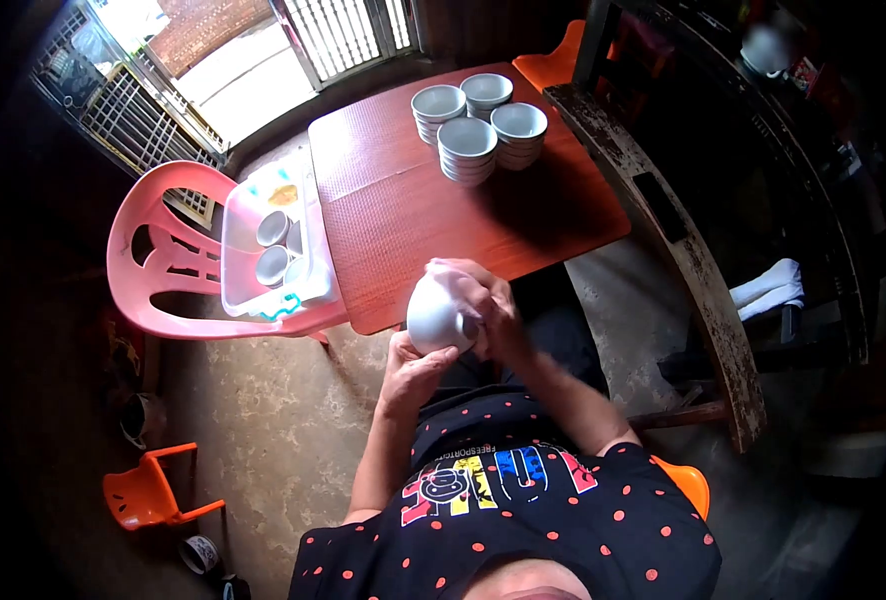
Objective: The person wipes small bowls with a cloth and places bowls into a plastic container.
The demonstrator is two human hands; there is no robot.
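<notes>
A white bowl (431, 312) is tilted on its side in front of my chest, near the table's front edge. My left hand (415, 368) grips it from below, the thumb along its lower side near the foot. With my right hand (490, 308) I press a thin pale pinkish cloth (452, 277) against the bowl's rim and outer side; that hand is slightly blurred. Beyond my hands, several stacks of similar bowls (466, 140) stand upright on the red-brown table (393, 235).
Left of the table, a pink plastic chair (143, 215) bears a clear plastic bin (246, 297) with several bowls inside. An old wooden bench (653, 190) runs along the right. A small orange chair (146, 492) stands on the floor at lower left. A white cloth (768, 288) hangs at right.
</notes>
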